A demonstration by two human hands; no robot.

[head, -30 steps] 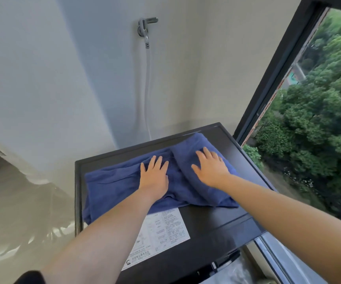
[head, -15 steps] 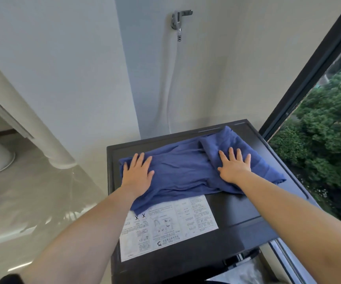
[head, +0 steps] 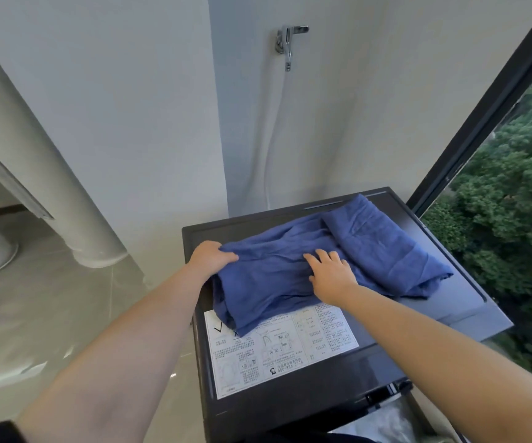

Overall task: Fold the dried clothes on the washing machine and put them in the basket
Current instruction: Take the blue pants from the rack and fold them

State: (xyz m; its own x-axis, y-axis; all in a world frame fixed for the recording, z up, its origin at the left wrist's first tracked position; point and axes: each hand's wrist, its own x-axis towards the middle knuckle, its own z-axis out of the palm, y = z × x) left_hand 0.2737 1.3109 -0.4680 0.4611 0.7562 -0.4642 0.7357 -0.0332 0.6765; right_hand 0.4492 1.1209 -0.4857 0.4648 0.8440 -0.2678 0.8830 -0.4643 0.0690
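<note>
A person's two bare hands work a blue garment [head: 383, 251] on the dark lid of a washing machine [head: 338, 391], low in the centre of the frame. The left hand [head: 211, 255] grips the cloth's left edge, the thumb on top and the fingers curled under the fabric, which is bunched and raised a little at that end. The right hand [head: 331, 273] lies flat on the middle of the garment, fingers straight and slightly spread, pressing it against the lid.

The garment stretches across the far half of the lid, from the left edge towards the right of the frame, where one part is doubled over on top of the rest. Its near-left corner hangs over the upper edge of a white instruction sticker [head: 283, 346], printed with diagrams and small text, which covers the near half of the lid.

On the pale wall above, a chrome tap [head: 287, 39] feeds a white hose [head: 271, 148] that drops behind the machine. A thick white pipe [head: 44, 155] slants down to the tiled floor [head: 34, 314] at the left. At the right a dark window frame [head: 482, 107] cuts diagonally across green treetops [head: 514, 203]. Something pale and crinkled shows at the bottom right edge, below the machine's front — what it is cannot be told.
</note>
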